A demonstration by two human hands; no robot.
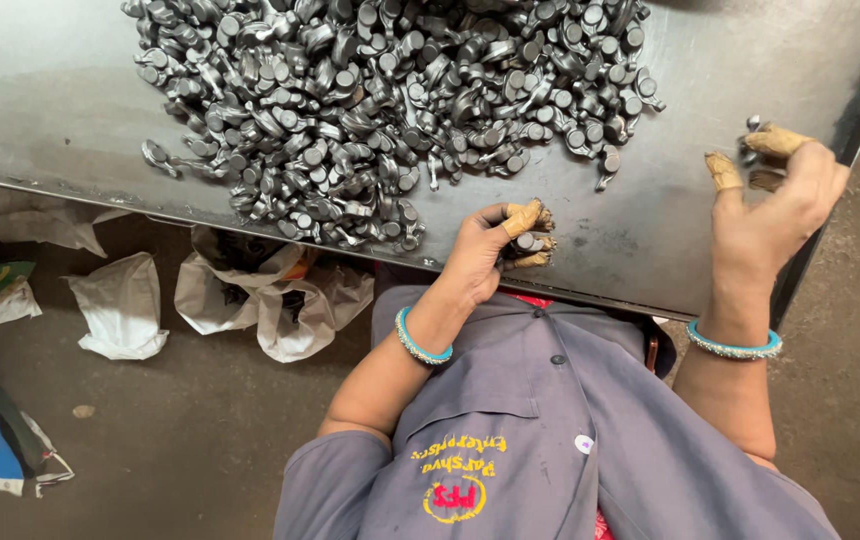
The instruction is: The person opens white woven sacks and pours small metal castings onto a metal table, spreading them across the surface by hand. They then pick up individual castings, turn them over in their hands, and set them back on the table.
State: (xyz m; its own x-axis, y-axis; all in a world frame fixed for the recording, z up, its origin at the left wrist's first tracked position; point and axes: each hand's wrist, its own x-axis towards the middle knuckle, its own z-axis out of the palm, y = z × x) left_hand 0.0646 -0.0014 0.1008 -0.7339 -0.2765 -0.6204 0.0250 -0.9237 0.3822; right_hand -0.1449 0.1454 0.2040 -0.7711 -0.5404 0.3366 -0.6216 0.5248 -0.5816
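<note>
At the near edge of the grey metal table (70, 110), roughly midway along it, the person's left hand (490, 250) is curled into a loose fist, its fingers pressed together around a small clutch of dark metal parts (528, 243) that show between the fingertips. The fingertips (522, 218) are wrapped in worn tan tape. Towards the table's near right corner, the right hand (775, 200) is raised above the surface, with its taped thumb (723, 170) and forefinger pinching a single metal part (750, 150); the other fingers bend loosely behind it. How much of that part lies inside the grip cannot be made out. Across the far half of the table, from left of centre to near the right edge, spreads a big heap of forged parts (380, 100), each a short grey piece with a round end, piled several deep. A few stragglers lie at the heap's edge nearest the left hand, close to it but not touching. Each wrist carries a turquoise bangle (420, 340). Below the near edge, a grey buttoned shirt (570, 430) fills the lower middle of the view. Crumpled white plastic bags (120, 305) lie on the brown floor (200, 440), under the table's left side.
</note>
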